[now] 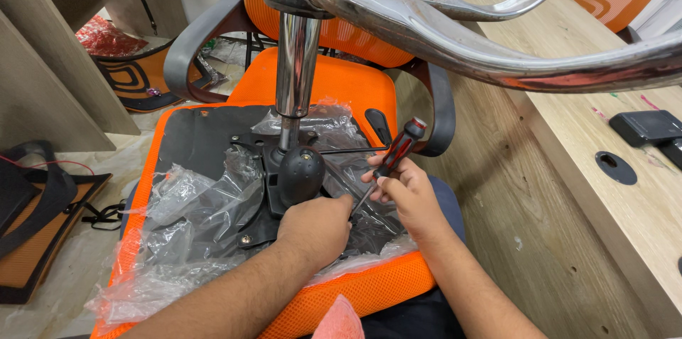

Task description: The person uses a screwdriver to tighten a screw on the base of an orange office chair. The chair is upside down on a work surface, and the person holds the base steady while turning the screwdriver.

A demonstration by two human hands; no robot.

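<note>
Screwdriver (393, 158) clamped in right hand (408, 197) fingers; left hand (316, 229) fingers curled on black mechanism plate (284, 190).

Bright even light, soft shadows; glare on chrome chair base (440, 23); edges slightly distorted.

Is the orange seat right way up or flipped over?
Flipped: the orange seat shows its black underside, mechanism plate and chrome column pointing up.
</note>
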